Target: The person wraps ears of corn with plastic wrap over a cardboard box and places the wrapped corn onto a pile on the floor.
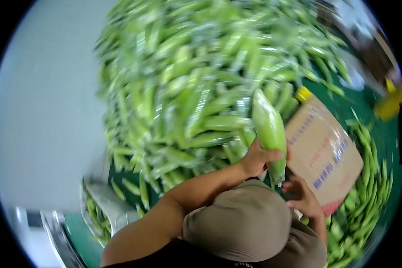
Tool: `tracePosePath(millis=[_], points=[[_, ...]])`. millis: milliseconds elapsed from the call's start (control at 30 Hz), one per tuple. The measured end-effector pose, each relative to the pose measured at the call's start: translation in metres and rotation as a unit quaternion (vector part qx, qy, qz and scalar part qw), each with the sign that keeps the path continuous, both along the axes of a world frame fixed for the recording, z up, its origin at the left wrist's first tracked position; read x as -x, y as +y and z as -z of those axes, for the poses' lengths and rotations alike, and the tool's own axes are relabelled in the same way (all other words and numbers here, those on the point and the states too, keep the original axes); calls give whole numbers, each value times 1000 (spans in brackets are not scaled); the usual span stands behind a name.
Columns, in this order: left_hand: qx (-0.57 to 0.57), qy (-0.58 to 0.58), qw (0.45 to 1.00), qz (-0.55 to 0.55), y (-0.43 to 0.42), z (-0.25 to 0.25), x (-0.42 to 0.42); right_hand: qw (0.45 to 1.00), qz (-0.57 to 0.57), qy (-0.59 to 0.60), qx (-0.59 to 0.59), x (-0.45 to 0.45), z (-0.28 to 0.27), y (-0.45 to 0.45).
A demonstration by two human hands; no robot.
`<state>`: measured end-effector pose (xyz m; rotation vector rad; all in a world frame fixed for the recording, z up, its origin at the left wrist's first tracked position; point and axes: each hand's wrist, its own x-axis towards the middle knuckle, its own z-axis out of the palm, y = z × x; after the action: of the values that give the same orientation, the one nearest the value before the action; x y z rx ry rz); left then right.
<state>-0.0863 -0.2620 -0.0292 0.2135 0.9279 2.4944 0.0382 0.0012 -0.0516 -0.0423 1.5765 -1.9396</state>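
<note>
My left hand (pixel 257 158) is closed around an ear of corn (pixel 269 123), pale green in its husk and covered in clear shiny plastic. The ear stands nearly upright in the view, its tapered end pointing away from me. Just below and right of the ear's lower end is my right hand (pixel 303 196), its fingers bent and apart, holding nothing I can see. A large heap of similar plastic-wrapped ears (pixel 187 89) lies beyond my hands, partly blurred.
A brown cardboard box (pixel 321 147) with printed lettering sits right of the ear, beside a yellow item (pixel 303 94). Loose green ears (pixel 366 192) lie at the lower right. At the lower left is a pale sack (pixel 114 203). The floor (pixel 379 138) is green; a pale wall (pixel 49 111) stands left.
</note>
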Motion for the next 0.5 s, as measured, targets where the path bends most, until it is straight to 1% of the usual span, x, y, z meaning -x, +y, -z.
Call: tracePosePath(millis=[33, 67, 100, 133, 167, 200, 233, 267, 300, 333, 367, 400, 433, 467, 500], points=[[-2, 11, 998, -63, -35, -12, -7, 999, -16, -22, -32, -11, 13, 9], [31, -17, 987, -159, -72, -35, -18, 996, -14, -45, -71, -23, 18, 14], [72, -2, 969, -236, -111, -40, -30, 993, -15, -59, -98, -33, 23, 17], [131, -12, 937, -324, -146, -57, -43, 990, -16, -71, -122, -36, 30, 20], [160, -47, 909, -383, -195, -68, -42, 987, -13, -85, -139, -39, 30, 19], [182, -42, 866, -463, -236, -67, -48, 984, -13, -94, -153, -44, 35, 23], [252, -53, 812, -524, -287, -59, -49, 981, -11, -100, -166, -48, 38, 27], [320, -45, 762, -561, -332, -58, -52, 979, -9, -103, -176, -51, 40, 31], [395, -46, 698, -595, -381, -47, -55, 977, -7, -103, -186, -52, 41, 34], [465, -31, 637, -614, -424, -31, -60, 976, -7, -104, -193, -55, 43, 38], [538, -57, 571, -617, -486, 13, -67, 975, -9, -103, -198, -56, 46, 41], [643, -14, 482, -595, -537, 51, -75, 975, -15, -101, -199, -59, 47, 41], [706, -123, 492, -495, -584, 86, -93, 976, -26, -95, -196, -62, 53, 41], [733, -144, 501, -438, -596, 93, -98, 976, -22, -86, -197, -79, 50, 41], [721, -141, 518, -439, -588, 94, -107, 971, 12, -110, -210, -90, 46, 33]])
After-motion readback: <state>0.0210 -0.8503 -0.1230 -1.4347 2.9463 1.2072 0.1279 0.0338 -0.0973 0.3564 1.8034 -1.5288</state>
